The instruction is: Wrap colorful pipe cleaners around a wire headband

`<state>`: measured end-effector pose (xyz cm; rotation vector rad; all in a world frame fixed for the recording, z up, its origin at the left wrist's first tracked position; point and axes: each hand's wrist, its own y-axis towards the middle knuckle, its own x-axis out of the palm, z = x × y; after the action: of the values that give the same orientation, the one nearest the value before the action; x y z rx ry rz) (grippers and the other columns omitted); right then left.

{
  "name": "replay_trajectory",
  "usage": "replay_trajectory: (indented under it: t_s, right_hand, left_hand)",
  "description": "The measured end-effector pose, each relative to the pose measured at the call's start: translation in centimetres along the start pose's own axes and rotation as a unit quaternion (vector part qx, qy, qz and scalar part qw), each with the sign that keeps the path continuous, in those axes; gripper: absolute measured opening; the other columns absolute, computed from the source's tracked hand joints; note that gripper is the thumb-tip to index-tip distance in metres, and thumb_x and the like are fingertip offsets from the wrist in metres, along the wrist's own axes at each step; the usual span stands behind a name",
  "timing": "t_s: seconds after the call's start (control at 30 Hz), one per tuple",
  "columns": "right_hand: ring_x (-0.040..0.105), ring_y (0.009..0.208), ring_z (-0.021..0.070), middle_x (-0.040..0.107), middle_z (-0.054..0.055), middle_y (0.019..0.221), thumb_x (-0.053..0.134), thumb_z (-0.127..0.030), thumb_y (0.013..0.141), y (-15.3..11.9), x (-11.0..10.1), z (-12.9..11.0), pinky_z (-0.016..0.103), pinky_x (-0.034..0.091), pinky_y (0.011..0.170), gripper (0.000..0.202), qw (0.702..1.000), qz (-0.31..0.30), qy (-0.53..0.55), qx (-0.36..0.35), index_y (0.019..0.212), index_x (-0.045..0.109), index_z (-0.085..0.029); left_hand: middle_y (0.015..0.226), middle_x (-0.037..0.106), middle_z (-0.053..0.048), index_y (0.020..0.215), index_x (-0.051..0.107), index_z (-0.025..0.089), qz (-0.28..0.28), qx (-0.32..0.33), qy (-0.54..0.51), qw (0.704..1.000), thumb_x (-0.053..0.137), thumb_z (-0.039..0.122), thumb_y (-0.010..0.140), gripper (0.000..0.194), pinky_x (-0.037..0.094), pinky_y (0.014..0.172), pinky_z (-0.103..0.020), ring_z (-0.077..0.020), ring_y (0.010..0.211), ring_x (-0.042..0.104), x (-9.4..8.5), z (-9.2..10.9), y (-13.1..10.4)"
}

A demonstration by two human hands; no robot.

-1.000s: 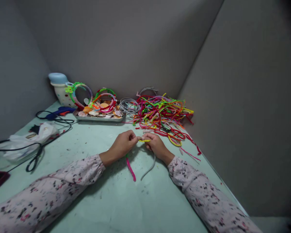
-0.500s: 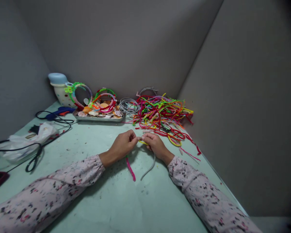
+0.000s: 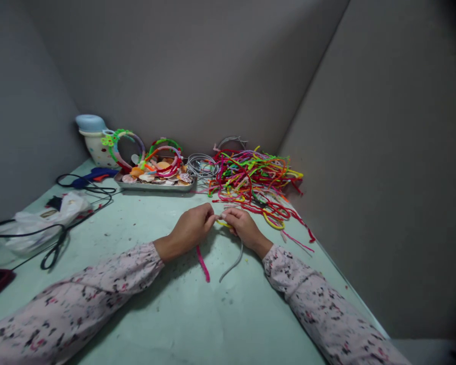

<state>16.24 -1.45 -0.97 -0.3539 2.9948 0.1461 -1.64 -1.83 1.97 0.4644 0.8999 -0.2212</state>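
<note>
Left hand (image 3: 192, 226), right hand (image 3: 245, 228): pinched on thin, fuzzy yellow strand (image 3: 223, 223) between them.
Table (image 3: 182, 319): speckled pale green.
Wall (image 3: 186, 76): grey.

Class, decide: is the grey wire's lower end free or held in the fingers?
Free: the grey wire curves out below the right hand, its tip showing bare and ungripped.

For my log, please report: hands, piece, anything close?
Left hand, right hand: both pinched, nearly meeting. Yellow strand between them; pink strand, grey wire trailing below. Tangled pile lies just beyond right hand.
</note>
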Motion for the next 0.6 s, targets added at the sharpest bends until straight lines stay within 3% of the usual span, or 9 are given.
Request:
replay_trajectory:
  t_s: [0.27, 0.6]
  right_hand:
    - [0.038, 0.044, 0.0079, 0.043, -0.006, 0.053, 0.056, -0.038, 0.081, -0.17, -0.06, -0.29, 0.021, 0.027, 0.042, 0.023, 1.000, -0.015, 0.000, -0.010, 0.085, 0.065, -0.016]
    - [0.037, 0.043, 0.0085, 0.043, -0.006, 0.051, 0.056, -0.036, 0.080, -0.05, 0.02, -0.12, 0.022, 0.026, 0.042, 0.023, 1.000, -0.004, -0.001, 0.000, 0.087, 0.066, -0.017]
  left_hand:
    - [0.078, 0.063, -0.003, 0.086, 0.055, 0.020, -0.002, -0.002, 0.051, 0.999, 0.045, 0.031, 0.088, 0.015, 0.032, 0.059, -0.025, -0.0168, 0.067, 0.054, 0.01, -0.49, 0.28]
    - [0.076, 0.063, -0.005, 0.083, 0.055, 0.021, 0.006, -0.011, 0.024, 1.000, 0.047, 0.031, 0.086, 0.013, 0.033, 0.059, -0.026, -0.0167, 0.065, 0.054, -0.23, -0.13, 0.13]
